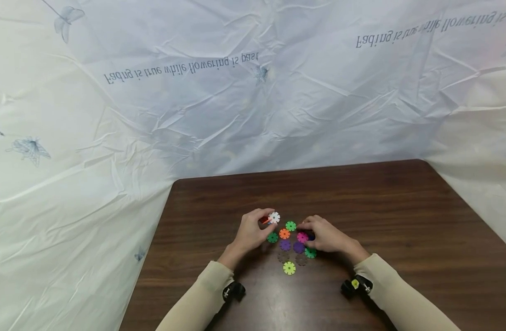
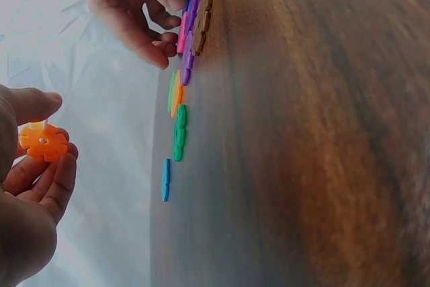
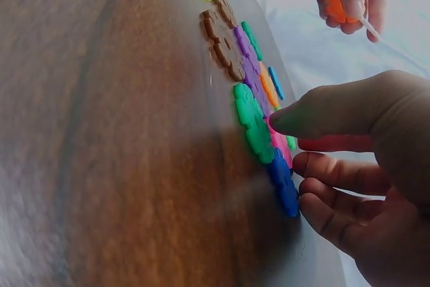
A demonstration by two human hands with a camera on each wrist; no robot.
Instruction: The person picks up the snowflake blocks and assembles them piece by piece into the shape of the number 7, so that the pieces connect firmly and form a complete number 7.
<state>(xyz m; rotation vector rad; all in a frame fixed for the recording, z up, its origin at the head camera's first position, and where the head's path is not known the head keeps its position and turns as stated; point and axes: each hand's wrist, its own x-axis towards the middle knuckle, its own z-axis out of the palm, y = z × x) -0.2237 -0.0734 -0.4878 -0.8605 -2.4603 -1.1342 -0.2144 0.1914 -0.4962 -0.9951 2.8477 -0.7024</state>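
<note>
My left hand (image 1: 253,230) pinches a white notched disc (image 1: 274,217) and an orange notched disc (image 2: 44,142) above the table; they meet at an angle, the white one edge-on in the right wrist view. My right hand (image 1: 325,233) is low over the flat discs, thumb and fingers spread around a pink disc (image 1: 302,237). Its thumb tip is right at the pink disc in the right wrist view. Beside those fingers lie a dark blue disc (image 3: 283,183) and a green disc (image 3: 252,122), with two purple discs (image 1: 285,245) close by.
On the brown wooden table (image 1: 219,197) lie more flat discs: a light green disc (image 1: 291,226), a flat orange disc (image 1: 284,234), a dark green disc (image 1: 272,237), brown discs (image 1: 301,259), a yellow disc (image 1: 289,268) and a light blue disc (image 2: 166,180). White printed sheeting (image 1: 277,115) hangs behind.
</note>
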